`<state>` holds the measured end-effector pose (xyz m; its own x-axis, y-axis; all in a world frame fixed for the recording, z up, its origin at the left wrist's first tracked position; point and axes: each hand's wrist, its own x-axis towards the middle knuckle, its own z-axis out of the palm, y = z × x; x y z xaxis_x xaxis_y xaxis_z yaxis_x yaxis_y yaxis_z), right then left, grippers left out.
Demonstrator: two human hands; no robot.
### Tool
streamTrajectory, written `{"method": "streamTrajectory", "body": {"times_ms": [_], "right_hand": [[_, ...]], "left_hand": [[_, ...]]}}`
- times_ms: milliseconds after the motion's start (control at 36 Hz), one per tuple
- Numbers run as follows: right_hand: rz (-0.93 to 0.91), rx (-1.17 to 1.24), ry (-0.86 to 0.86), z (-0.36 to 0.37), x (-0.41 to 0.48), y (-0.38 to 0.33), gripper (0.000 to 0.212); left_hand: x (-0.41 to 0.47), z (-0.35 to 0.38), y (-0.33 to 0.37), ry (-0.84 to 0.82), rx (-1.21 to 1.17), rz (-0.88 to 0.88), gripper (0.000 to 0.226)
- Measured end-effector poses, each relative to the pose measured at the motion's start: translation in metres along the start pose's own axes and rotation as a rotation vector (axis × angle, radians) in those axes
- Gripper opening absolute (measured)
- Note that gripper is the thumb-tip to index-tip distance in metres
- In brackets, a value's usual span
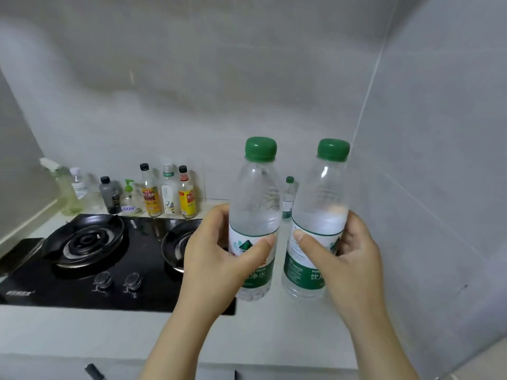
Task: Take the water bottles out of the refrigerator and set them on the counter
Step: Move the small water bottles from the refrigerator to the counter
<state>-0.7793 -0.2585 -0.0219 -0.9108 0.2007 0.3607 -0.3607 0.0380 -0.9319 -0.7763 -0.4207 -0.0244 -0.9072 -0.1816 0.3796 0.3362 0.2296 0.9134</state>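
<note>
Two clear water bottles with green caps and green-and-white labels stand upright side by side over the white counter (274,330). My left hand (216,259) grips the left water bottle (256,198) around its label. My right hand (348,256) grips the right water bottle (321,204) the same way. I cannot tell whether their bases touch the counter. A third, like bottle (288,198) stands farther back by the wall, seen between the two.
A black two-burner gas stove (90,259) with two knobs fills the counter's left part. Several condiment and cleaning bottles (164,193) line the back wall behind it. Grey tiled walls close the back and the right side.
</note>
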Motion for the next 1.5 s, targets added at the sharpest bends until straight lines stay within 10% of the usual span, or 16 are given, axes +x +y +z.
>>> {"method": "streamTrajectory", "body": {"times_ms": [1500], "right_hand": [[0.284, -0.191, 0.005, -0.012, 0.280, 0.233, 0.054]], "left_hand": [[0.246, 0.169, -0.194, -0.073, 0.187, -0.276, 0.038]]}}
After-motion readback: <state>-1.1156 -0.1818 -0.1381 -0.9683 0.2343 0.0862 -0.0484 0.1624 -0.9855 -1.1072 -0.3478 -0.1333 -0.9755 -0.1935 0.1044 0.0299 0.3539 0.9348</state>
